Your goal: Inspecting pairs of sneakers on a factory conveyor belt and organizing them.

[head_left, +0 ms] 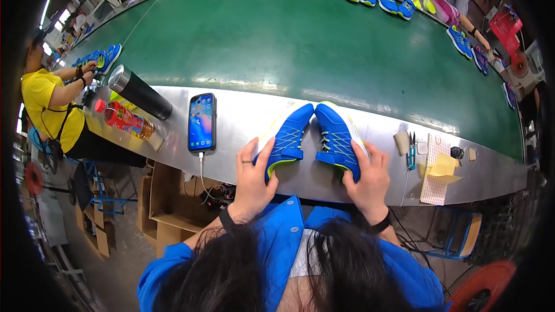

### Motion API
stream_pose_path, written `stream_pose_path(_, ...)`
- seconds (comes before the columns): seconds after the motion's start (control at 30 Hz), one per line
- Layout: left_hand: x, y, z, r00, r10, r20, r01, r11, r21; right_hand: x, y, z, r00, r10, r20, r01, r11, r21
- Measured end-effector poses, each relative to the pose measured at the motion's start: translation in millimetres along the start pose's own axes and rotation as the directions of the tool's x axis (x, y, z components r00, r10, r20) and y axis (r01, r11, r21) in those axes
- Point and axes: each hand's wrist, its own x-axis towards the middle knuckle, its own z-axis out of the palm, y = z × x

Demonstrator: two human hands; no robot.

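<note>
Blue shoes, left shoe (287, 136) and right shoe (337, 137), lie toe-to-toe on the metal ledge (243, 115) beside the green conveyor belt (277, 40). Left hand (254, 178) grips the left heel; right hand (367, 179) grips the right heel.

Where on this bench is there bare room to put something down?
Bare metal lies between the phone and the left hand on the left shoe. The green belt beyond is mostly bare. Right of the right hand, scissors and yellow notes crowd the ledge.

Two shoes (315, 136) lie side by side on the ledge (243, 115), phone (202, 122) to their left.
</note>
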Motion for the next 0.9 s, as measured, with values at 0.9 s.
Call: stream_pose_path(0.9, 8.9, 14.8, -0.2, 0.996, -0.073, -0.042, 0.06, 0.966, -0.252, 2.5, 20.1, 29.4, 0.882, 0.115, 0.457, -0.396, 0.705, 0.588)
